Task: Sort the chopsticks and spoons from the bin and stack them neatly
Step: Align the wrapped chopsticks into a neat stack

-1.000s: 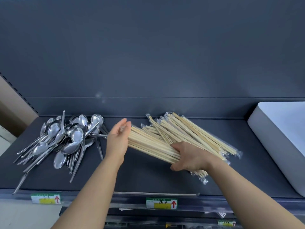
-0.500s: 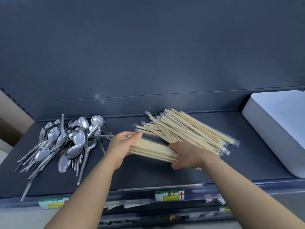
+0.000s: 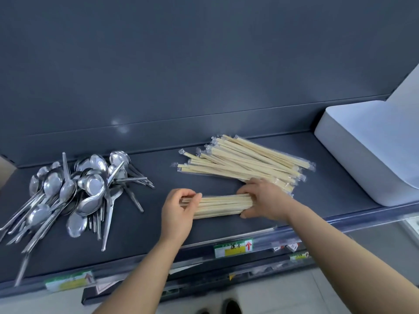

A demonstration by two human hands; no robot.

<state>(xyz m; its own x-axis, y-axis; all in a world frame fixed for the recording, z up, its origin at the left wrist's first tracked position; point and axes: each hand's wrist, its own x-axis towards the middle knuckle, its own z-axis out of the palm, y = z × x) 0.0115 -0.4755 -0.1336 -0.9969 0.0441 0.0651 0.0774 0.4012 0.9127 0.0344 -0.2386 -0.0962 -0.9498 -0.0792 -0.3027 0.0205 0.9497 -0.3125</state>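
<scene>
Squarely between the two hands lies the bundle (image 3: 222, 205) of chopsticks, its long axis running left to right, low over the near part of the shelf (image 3: 158, 234). Whether it rests on the shelf I cannot tell. The left hand (image 3: 179, 211) caps its left end, fingers (image 3: 192, 196) curled over the tips. The right hand (image 3: 263, 200) clamps the right end from above, thumb on the near side.

With a hand at each end, the next move is probably to square the tips and lay the bundle down along the shelf edge. Just beyond it the pile (image 3: 244, 162) of wrapped chopsticks lies slanted, left ends farther and right ends nearer, reaching right up to the right hand's knuckles. That pile is the one thing close enough to be knocked.

The spoons (image 3: 74, 189) sit in a loose heap well to the left, apart from both hands. The white bin (image 3: 362, 155) stands at the far right.
</scene>
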